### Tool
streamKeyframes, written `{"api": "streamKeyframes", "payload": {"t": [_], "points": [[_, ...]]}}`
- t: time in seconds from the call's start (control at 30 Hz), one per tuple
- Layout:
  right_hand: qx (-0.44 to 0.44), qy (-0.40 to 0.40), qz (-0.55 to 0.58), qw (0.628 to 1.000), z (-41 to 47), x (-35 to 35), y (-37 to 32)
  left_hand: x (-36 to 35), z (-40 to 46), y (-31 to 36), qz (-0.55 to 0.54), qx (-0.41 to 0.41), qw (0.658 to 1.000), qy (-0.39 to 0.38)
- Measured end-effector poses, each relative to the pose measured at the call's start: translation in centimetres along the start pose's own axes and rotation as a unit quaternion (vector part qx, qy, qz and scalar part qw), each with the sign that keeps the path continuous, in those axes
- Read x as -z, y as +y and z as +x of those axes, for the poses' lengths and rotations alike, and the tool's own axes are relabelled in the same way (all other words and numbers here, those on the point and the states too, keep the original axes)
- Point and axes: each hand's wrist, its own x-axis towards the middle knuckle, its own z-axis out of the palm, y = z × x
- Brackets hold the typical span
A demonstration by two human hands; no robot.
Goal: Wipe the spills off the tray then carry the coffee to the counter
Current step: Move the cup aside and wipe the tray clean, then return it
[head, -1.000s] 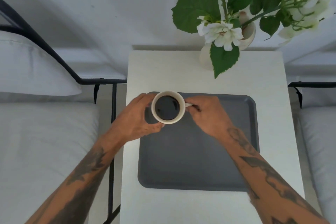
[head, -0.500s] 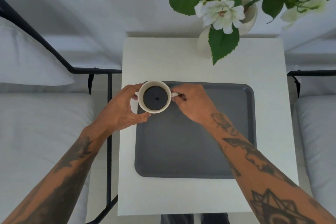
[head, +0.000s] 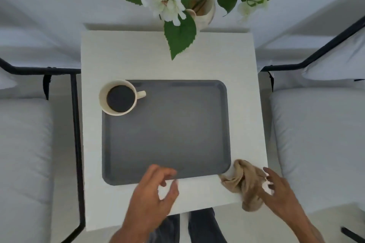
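**Inspector A:** Taking the grey tray (head: 167, 134) as reference. It is lying flat on the white table (head: 138, 55), long axis running left to right. A bare strip of table is showing along every tray edge, widest on the far side, where a vase (head: 205, 10) of white flowers is standing at the table's far edge.

**Inspector B:** And the coffee?

**Inspector A:** The coffee cup (head: 118, 97) is sitting upright at the tray's far-left corner, its rim overhanging that corner; whether the base is fully on the tray, I cannot tell. Its handle is pointing right, along the tray's long axis. The rest of the tray is lying uncovered.

**Inspector B:** Hands?

**Inspector A:** The left hand (head: 152, 197) is hovering over the tray's near edge, fingers loosely curled and parted, gripping nothing. The right hand (head: 280, 193) is spreading open beside a crumpled tan cloth (head: 244, 183), which is lying at the tray's near-right corner and hanging past the table's near edge. The fingertips are reaching the cloth, not closing on it.

**Inspector B:** Surroundings?

**Inspector A:** Black-framed cushioned seats are flanking the table on both sides.
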Motion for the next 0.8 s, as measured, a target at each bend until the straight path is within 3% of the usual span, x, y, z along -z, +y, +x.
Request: {"api": "streamKeyframes", "payload": {"t": [0.07, 0.2, 0.3, 0.4, 0.47, 0.53, 0.6, 0.63, 0.7, 0.8], "points": [[-0.013, -0.015, 0.047, 0.999, 0.7, -0.6, 1.2, -4.9, -0.9, 2.3, -0.006, -0.005, 0.997, -0.076], [0.005, -0.019, 0.077, 0.997, 1.4, -1.2, 1.1, -12.0, -0.9, 5.6, 0.039, 0.024, 0.988, -0.145], [0.058, 0.010, 0.106, 0.993, -0.1, -1.2, 1.3, -13.8, -0.6, 6.7, 0.071, 0.052, 0.981, -0.175], [0.067, -0.046, 0.176, 0.981, -3.7, -0.1, 0.6, -12.7, -1.4, 6.9, 0.027, 0.030, 0.982, -0.184], [0.080, -0.050, 0.204, 0.974, -5.8, 0.9, -0.7, -10.5, -2.4, 6.2, -0.020, 0.026, 0.991, -0.132], [0.118, -0.031, 0.230, 0.965, -7.1, 1.8, -3.9, -7.4, -2.9, 3.8, 0.009, 0.019, 1.000, 0.021], [0.163, -0.001, 0.268, 0.950, -7.3, 2.0, -7.8, -3.6, -2.5, -0.1, 0.101, 0.059, 0.977, 0.181], [0.193, 0.017, 0.280, 0.940, -6.7, 1.7, -9.7, -1.5, -2.1, -2.1, 0.147, 0.100, 0.958, 0.226], [0.241, 0.049, 0.274, 0.930, -5.0, 0.5, -14.0, 1.8, -1.2, -5.5, 0.232, 0.162, 0.926, 0.248], [0.271, 0.085, 0.237, 0.929, -0.8, -3.4, -19.0, 4.1, -0.6, -9.1, 0.323, 0.164, 0.912, 0.192]]}}
